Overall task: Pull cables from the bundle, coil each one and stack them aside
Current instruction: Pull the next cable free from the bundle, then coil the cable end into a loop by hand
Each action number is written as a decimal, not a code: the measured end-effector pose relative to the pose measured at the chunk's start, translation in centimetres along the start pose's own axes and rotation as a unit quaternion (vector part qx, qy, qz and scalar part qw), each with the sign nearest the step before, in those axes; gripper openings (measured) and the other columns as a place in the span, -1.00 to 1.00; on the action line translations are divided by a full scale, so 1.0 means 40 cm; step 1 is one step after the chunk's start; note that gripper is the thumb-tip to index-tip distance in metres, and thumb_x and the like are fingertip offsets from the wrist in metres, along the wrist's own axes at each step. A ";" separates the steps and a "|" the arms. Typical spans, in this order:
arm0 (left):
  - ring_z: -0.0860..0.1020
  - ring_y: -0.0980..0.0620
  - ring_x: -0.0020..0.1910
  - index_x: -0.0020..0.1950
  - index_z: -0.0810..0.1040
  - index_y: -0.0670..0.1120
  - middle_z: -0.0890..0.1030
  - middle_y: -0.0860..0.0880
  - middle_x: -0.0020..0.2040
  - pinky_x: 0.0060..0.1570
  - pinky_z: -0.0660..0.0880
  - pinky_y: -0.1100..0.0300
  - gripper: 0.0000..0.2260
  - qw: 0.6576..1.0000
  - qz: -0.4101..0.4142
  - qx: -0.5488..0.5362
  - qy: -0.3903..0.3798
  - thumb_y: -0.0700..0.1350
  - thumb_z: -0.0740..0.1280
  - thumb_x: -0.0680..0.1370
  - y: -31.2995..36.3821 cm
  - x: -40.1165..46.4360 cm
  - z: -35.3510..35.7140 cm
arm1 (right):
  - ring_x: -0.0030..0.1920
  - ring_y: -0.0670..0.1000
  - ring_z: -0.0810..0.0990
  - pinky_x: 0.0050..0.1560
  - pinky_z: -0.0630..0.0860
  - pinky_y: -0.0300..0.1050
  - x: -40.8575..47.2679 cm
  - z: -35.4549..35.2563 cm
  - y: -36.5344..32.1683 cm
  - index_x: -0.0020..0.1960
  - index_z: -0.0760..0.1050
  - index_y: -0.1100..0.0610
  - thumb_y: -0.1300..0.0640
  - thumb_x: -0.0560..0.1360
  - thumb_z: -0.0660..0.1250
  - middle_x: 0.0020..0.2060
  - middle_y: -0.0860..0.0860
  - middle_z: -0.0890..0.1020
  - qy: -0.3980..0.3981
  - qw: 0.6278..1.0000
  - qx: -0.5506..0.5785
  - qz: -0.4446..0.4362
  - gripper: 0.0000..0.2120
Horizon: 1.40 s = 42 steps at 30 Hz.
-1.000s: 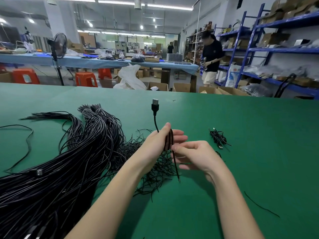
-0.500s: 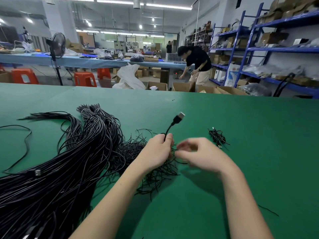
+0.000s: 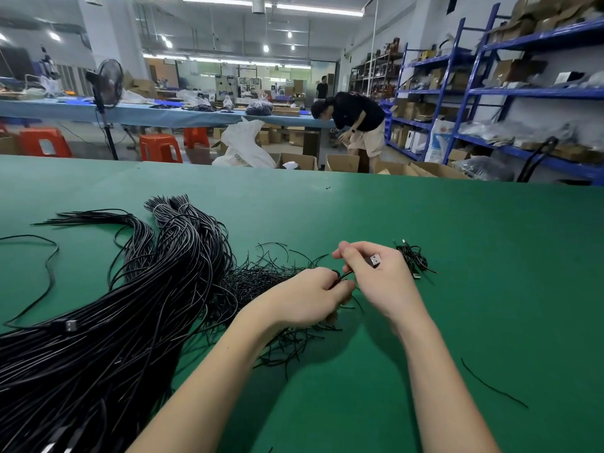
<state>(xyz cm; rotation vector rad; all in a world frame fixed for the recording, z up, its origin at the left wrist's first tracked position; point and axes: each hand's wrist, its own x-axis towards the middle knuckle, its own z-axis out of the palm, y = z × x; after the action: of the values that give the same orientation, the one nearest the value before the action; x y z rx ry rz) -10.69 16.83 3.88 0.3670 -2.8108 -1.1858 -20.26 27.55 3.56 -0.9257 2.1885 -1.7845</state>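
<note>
Two hands at work over a green table [image 3: 457,256].

Left hand [image 3: 307,299]: fingers curled round a coiled black cable [image 3: 341,276], held just above the table near its middle; most of the coil is hidden inside the fist.

Right hand [image 3: 382,282]: thumb and fingers pinching the same cable near its free end; the USB plug [image 3: 376,260] shows against the back of the fingers. The two hands touch or nearly touch.

Bundle [image 3: 114,322]: large mass of long black cables, lying left of the hands and running off the lower left edge.

Ties [image 3: 261,282]: tangle of thin black strands, on the table under and beside the left hand.

Stack [image 3: 413,258]: small pile of coiled cable, just right of the right hand.

Strand [image 3: 490,385]: single thin black piece, lower right, well apart from the rest.

Background: person [image 3: 356,125] bending over boxes; fan [image 3: 106,89]; blue shelves [image 3: 539,93]; orange stools [image 3: 160,147].
</note>
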 end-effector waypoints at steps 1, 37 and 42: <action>0.53 0.02 -0.33 -0.22 0.43 -0.04 0.48 0.04 -0.39 -0.19 0.44 0.14 -0.66 1.000 0.005 -0.019 -0.015 0.07 0.14 0.69 -0.001 -0.001 0.000 | -0.41 -0.10 0.47 -0.37 0.44 -0.26 0.000 0.002 0.003 -0.19 0.70 -0.05 -0.10 0.55 0.41 -0.40 -0.14 0.57 -0.001 0.999 0.031 0.016 -0.79; 0.53 0.08 -0.24 -0.14 0.41 -0.12 0.51 -0.15 -0.21 -0.09 0.47 0.29 -0.70 0.985 0.063 -0.150 -0.057 -0.05 0.11 0.73 -0.013 -0.010 -0.019 | -0.40 0.06 0.43 -0.45 0.33 -0.32 -0.022 -0.016 0.037 -0.30 0.56 0.01 -0.01 0.60 0.38 -0.40 0.10 0.60 -0.118 0.985 0.126 -0.023 -0.70; 0.51 0.01 -0.18 -0.10 0.44 -0.19 0.60 -0.34 -0.04 0.05 0.50 0.01 -0.70 0.985 0.077 -0.153 -0.027 -0.07 0.11 0.74 -0.003 -0.005 -0.012 | -0.46 -0.04 0.36 -0.50 0.28 -0.30 -0.013 -0.026 0.039 -0.22 0.56 -0.02 -0.10 0.58 0.37 -0.35 0.08 0.57 -0.122 0.986 0.108 0.019 -0.75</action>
<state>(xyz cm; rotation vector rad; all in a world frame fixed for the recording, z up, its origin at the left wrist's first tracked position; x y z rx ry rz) -10.39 16.47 4.14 0.0968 -2.5827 -1.5770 -20.93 28.86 2.25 -0.9848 1.8123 -1.7439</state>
